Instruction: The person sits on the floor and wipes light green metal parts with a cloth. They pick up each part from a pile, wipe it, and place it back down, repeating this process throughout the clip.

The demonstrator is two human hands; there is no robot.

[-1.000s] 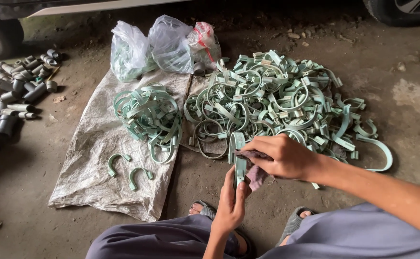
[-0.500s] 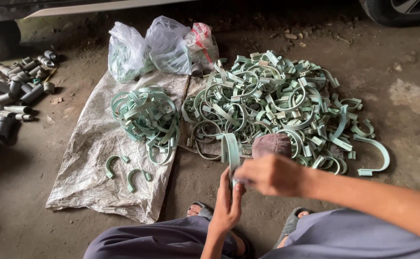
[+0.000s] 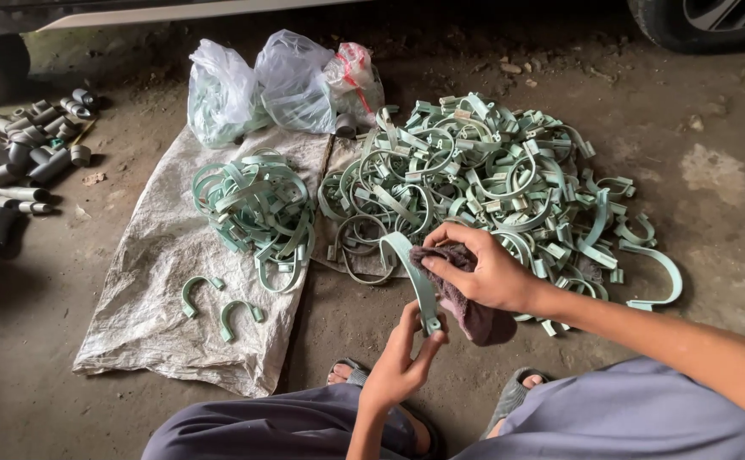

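Observation:
My left hand (image 3: 402,358) pinches the lower end of a pale green curved clamp (image 3: 413,273), holding it upright in front of me. My right hand (image 3: 483,268) grips a dark purplish rag (image 3: 466,307) and presses it against the clamp's upper part. Just beyond my hands lies a large heap of green clamps (image 3: 483,179) on the ground. A smaller pile of clamps (image 3: 253,209) rests on a grey woven sack (image 3: 151,298), with two small U-shaped clamps (image 3: 219,302) lying apart nearer to me.
Clear plastic bags (image 3: 279,85) with more clamps stand behind the sack. Several grey pipe fittings (image 3: 15,170) lie at the far left. Vehicle tyres (image 3: 704,21) sit at the top corners. My sandalled feet (image 3: 509,400) and grey trousers fill the bottom edge.
My right hand lifted from the heap with the rag and moved onto the clamp. The clamp now stands more upright in my left hand, with the rag against its upper part.

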